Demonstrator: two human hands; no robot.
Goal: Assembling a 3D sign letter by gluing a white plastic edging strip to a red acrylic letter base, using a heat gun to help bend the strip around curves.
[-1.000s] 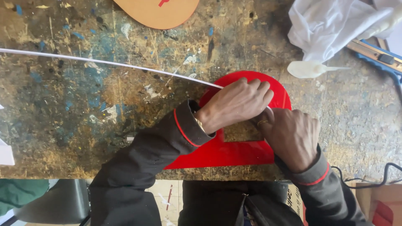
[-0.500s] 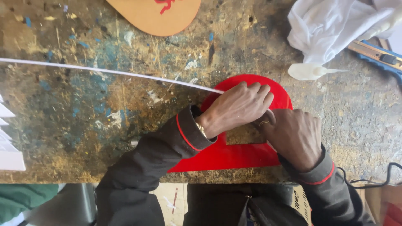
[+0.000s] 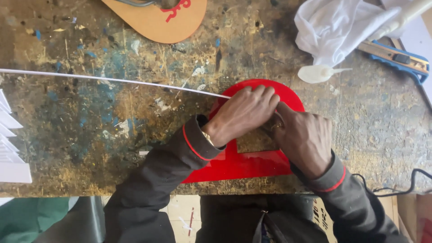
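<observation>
Red shiny plastic arch-shaped piece [image 3: 252, 163] flat on scratched worktop [image 3: 90, 130]. Left hand [image 3: 245, 112] grip pinches thin white strip [image 3: 112, 80] against arch edge. Right hand [image 3: 303, 137] curled closed, presses arch. Strip long and bendy, may slip off edge if pinch loosens.

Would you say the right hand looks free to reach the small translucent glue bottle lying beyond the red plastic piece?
Probably yes: the right hand rests on the red plastic piece, and only bare worn bench top lies between it and the small translucent glue bottle.

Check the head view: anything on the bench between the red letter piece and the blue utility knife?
Yes: a small translucent squeeze bottle lies between the red letter piece and the blue utility knife, beside the white cloth.
</observation>
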